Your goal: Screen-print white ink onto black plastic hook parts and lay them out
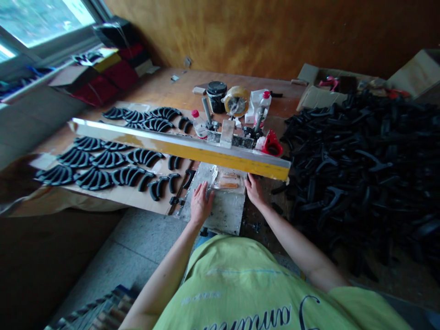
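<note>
It's unclear whether right hand [255,190] touches yellow bar [192,150].

Both arms bare, reaching forward from the torso. Left forearm [175,259] angles up and inward; left hand [201,201] back upward, fingers extended close together, thumb apart on the inner side. Right forearm [292,233] slants inward; right hand [254,189] slightly farther forward, finger pose partly hidden. Hands apart.

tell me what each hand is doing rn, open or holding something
Left hand: open, fingers extended over the grey plate, nothing visibly held.
Right hand: by the plate's right edge; cannot tell whether it grips anything.
</note>
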The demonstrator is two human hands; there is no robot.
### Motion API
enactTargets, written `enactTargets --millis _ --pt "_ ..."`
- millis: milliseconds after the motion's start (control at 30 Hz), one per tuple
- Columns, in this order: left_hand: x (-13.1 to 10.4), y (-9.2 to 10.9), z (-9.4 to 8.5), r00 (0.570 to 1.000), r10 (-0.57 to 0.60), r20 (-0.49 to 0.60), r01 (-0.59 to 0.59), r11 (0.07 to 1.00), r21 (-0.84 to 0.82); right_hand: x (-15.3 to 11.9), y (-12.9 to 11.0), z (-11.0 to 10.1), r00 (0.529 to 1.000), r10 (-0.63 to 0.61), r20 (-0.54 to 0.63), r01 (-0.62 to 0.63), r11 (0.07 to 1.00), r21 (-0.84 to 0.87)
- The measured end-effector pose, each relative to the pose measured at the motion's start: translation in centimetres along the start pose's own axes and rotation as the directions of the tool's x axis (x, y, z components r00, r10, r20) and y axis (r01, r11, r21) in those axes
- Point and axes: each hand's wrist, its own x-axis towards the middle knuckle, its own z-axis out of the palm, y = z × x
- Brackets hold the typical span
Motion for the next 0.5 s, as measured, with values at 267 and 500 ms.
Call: enactTargets --millis 267,500 --pt "0.2 -0.4 0.5 0.987 0.02 0.158 -0.036 0.994 0.102 -0.9 0.5 0.7 0.996 0.055 0.063 -0.057 0.998 0.026" --pt "0.2 -0.6 0.2 0.983 0.055 0.175 -0.082 0.985 0.15 -2.6 -0.6 -0.7 0.981 -0.154 0.117 0.169 0.977 -0.13"
